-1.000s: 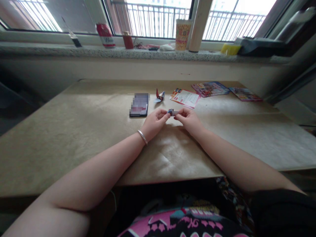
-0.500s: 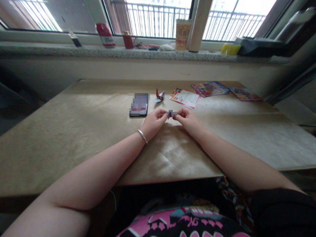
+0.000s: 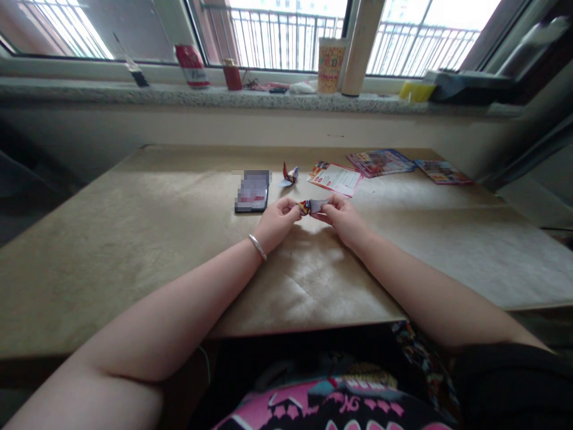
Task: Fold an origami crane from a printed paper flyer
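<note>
A small folded piece of coloured paper (image 3: 312, 206) is pinched between both hands just above the brown paper-covered table (image 3: 134, 227). My left hand (image 3: 278, 222), with a silver bangle on its wrist, grips the paper's left end with closed fingers. Closed on the right end is my right hand (image 3: 344, 218). A finished folded paper crane (image 3: 290, 174) stands on the table just beyond the hands. A dark phone (image 3: 253, 190) lies flat to the left of the crane.
Printed leaflets (image 3: 336, 178) and more coloured sheets (image 3: 380, 161) lie at the table's far right. The stone windowsill (image 3: 89, 92) behind holds a can (image 3: 191, 64), a red cup, a patterned cup (image 3: 330, 63) and a yellow sponge (image 3: 417, 89).
The folded paper has been drawn out a little between the hands and shows more of its red and yellow end. Both hands stay in nearly the same place.
</note>
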Motion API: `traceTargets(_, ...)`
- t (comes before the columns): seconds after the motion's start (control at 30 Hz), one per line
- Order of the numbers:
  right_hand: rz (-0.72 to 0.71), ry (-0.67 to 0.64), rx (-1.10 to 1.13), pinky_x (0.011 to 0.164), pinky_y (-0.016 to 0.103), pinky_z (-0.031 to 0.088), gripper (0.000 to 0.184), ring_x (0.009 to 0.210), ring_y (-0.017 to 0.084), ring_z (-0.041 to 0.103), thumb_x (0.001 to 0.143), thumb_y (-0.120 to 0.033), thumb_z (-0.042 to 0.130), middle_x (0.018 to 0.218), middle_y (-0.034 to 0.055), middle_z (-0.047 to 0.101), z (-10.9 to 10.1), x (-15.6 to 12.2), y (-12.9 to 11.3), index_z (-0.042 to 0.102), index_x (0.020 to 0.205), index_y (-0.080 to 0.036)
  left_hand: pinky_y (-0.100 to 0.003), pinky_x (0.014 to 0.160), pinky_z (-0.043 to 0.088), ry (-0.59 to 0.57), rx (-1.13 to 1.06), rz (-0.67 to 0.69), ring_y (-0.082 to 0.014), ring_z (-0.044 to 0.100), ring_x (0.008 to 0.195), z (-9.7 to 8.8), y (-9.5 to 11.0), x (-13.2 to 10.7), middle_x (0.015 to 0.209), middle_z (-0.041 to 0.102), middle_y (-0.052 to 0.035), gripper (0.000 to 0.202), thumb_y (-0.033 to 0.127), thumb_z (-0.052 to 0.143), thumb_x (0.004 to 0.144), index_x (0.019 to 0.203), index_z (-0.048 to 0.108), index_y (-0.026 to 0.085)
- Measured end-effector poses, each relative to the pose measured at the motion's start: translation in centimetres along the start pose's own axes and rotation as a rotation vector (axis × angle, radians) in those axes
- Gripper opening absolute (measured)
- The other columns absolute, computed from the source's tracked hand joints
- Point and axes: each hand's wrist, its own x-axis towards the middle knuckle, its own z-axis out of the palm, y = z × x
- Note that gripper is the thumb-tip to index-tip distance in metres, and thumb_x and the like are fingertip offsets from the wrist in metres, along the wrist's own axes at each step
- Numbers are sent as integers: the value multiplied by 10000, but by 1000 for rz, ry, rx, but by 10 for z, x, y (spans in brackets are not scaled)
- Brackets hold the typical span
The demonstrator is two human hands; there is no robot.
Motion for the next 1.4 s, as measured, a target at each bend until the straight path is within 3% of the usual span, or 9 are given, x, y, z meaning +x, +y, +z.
traceTargets(0.13, -28, -15, -61, 849, 358, 558, 179, 730, 117, 642, 670, -254, 654, 723, -46, 642, 0, -1, 3, 511, 770, -216, -232, 654, 471, 4, 81, 24, -113, 602, 662, 0, -1, -1, 699, 642, -2, 138, 284, 619, 779, 765, 581, 153)
traceTargets(0.27, -122, -26, -259, 820, 359, 548, 279, 757, 153, 662, 681, -314, 691, 805, 0, 679, -2, -3, 5, 578, 915, -213, -236, 645, 459, -61, 143, 98, -129, 600, 700, 2, -1, -2, 738, 646, -13, 212, 347, 670, 752, 780, 579, 157)
traceTargets(0.4, -130, 45, -395, 776, 354, 541, 320, 750, 170, 665, 707, -396, 697, 800, 18, 687, -5, -1, 9, 594, 939, -201, -236, 638, 463, -54, 93, 92, -129, 613, 703, 4, 0, -3, 740, 640, -10, 239, 355, 682, 752, 765, 529, 172)
traceTargets(0.57, -67, 17, -374, 663, 301, 536, 298, 629, 145, 620, 725, -484, 683, 655, -10, 641, -7, 1, 12, 602, 791, -205, -223, 605, 455, 3, 59, 25, -111, 598, 623, 2, 1, 0, 631, 584, 27, 241, 326, 703, 751, 731, 509, 184)
traceTargets(0.73, -10, 16, -379, 518, 247, 460, 312, 514, 111, 543, 715, -504, 692, 628, -25, 629, -7, -1, 13, 607, 780, -211, -224, 613, 451, -7, 95, 71, -113, 591, 652, 2, 0, -1, 701, 623, 13, 245, 344, 719, 720, 816, 576, 170)
traceTargets(1.0, -69, 47, -458, 504, 249, 394, 333, 528, 123, 506, 714, -505, 675, 576, -30, 590, -6, -1, 10, 678, 835, -195, -310, 781, 521, -55, 37, 100, -194, 659, 815, 3, 4, -3, 828, 731, -67, 364, 488, 742, 707, 807, 681, 143)
traceTargets(1.4, -43, 62, -400, 533, 259, 355, 380, 555, 125, 493, 656, -546, 704, 599, -21, 599, -2, -5, 5, 672, 784, -190, -287, 774, 485, -84, -63, 38, -174, 635, 797, 0, 2, -2, 815, 729, -42, 344, 487, 754, 710, 802, 726, 157)
